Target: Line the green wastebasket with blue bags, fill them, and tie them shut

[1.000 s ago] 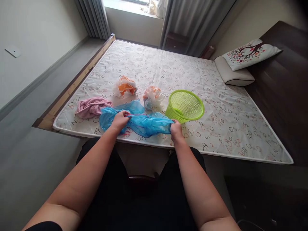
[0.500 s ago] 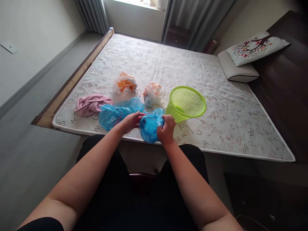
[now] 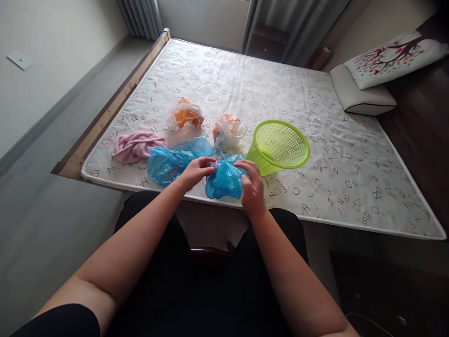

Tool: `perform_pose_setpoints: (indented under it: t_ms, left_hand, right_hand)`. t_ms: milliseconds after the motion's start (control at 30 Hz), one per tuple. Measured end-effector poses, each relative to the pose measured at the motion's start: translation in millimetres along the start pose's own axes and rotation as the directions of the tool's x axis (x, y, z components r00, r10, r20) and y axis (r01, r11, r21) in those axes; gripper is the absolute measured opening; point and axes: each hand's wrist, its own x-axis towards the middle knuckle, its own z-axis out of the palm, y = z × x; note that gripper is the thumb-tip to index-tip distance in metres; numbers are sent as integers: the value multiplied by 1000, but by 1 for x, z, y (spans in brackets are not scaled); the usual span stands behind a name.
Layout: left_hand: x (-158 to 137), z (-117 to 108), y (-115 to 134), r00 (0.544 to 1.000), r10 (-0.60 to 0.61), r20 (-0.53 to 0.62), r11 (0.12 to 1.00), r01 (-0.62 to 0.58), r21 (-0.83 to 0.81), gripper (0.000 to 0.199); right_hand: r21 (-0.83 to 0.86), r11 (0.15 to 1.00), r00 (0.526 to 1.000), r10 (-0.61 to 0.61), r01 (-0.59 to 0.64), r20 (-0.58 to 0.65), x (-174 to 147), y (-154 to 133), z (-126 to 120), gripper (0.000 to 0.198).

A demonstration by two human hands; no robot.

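Observation:
A crumpled blue plastic bag point(image 3: 226, 181) with a red drawstring lies at the mattress's near edge, between my hands. My left hand point(image 3: 196, 173) pinches the drawstring at the bag's gathered top. On the bag's other side is my right hand point(image 3: 253, 189), its thumb and fingers apart around the bag's right side. A second blue plastic bag point(image 3: 163, 164), also with a red string, lies spread out to the left. The lime-green mesh basket point(image 3: 280, 164) stands just beyond my right hand, leaning to the right.
A pink towel point(image 3: 138, 146) lies bunched at the left. Two crumpled white-and-orange plastic bags point(image 3: 189, 114) point(image 3: 228, 131) sit further back on the letter-patterned mattress point(image 3: 280, 93). A tree-print pillow point(image 3: 393, 61) rests at the right, and a wooden bed frame point(image 3: 115, 100) edges the left.
My right hand has loosened from its grip on the blue bag, and its fingers have spread. My left hand has closed on the red drawstring. The view has shifted slightly.

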Motion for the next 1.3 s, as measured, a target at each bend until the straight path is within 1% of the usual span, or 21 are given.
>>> perform_pose_setpoints:
  t_ms: [33,67,133,167,233,300,400,500,567,633,733,800,867,933,1000,1067,1133,1200,1233,1267,1300]
  left_hand:
    - [-1,3,-1,999,30,14,999,-30,23,55]
    - [-1,6,-3,998,54,35,998,-56,41,54]
    - [-3,12,-8,993,91,78,993,-97,74,52]
    - [-3,15,-10,990,109,88,988,-118,100,50]
    - [-4,17,-12,988,139,72,974,-150,171,42]
    - [-3,15,-13,988,157,4,964,-154,219,33]
    - [3,5,-12,971,189,-148,957,-148,250,24]
    - [10,-11,-12,909,230,-349,949,-130,286,24]
    - [15,-21,-10,862,203,-465,966,-100,237,28]
    - [17,-28,-7,831,155,-534,984,-84,155,30]
    - [18,-33,-2,804,176,-568,983,-110,149,25]
    - [17,-32,1,812,200,-548,977,-122,175,20]
    - [16,-29,2,836,170,-521,982,-99,161,16]
    - [16,-26,2,854,124,-505,989,-65,134,14]
    - [16,-25,1,856,114,-503,989,-51,137,12]
    - [16,-23,-1,853,128,-507,985,-51,163,10]
    - [16,-22,-2,855,132,-501,982,-44,185,10]
    - [15,-18,-4,875,97,-475,984,-12,179,12]
    - [15,-15,-5,890,68,-451,986,9,165,14]
    - [14,-12,-6,905,39,-424,989,26,148,16]
    - [13,-8,-7,920,17,-391,991,37,132,19]
  right_hand:
    - [-20,997,997,71,-71,-20,-1,-1,7,31]
    - [-42,985,986,168,-168,-17,-2,2,15,34]
    - [-64,933,933,357,-354,51,-4,12,29,38]
    - [-50,907,902,421,-418,95,-4,20,33,39]
    - [40,866,859,488,-499,153,-2,33,37,34]
    - [176,815,833,529,-552,164,2,42,33,28]
    - [347,733,798,598,-585,82,11,47,19,29]
    - [554,616,747,665,-560,16,22,44,2,28]
    - [694,512,708,706,-506,-4,28,41,-9,23]
    - [758,463,687,726,-459,-28,31,38,-17,19]
    - [730,529,712,697,-433,-83,33,35,-23,15]
    - [691,577,744,663,-435,-84,32,35,-23,15]
    - [665,585,764,645,-464,-34,31,35,-21,18]
    - [649,571,768,639,-503,34,30,36,-19,20]
    - [645,566,770,636,-514,55,29,37,-19,20]
    - [640,582,769,639,-502,21,29,40,-19,18]
    - [580,638,768,640,-507,-33,28,43,-18,18]
    - [396,770,793,591,-500,-149,27,45,-16,23]
    - [246,850,820,518,-465,-241,26,45,-15,28]
    - [67,912,851,402,-404,-338,24,45,-12,32]
    - [-119,936,873,256,-331,-414,21,43,-9,34]
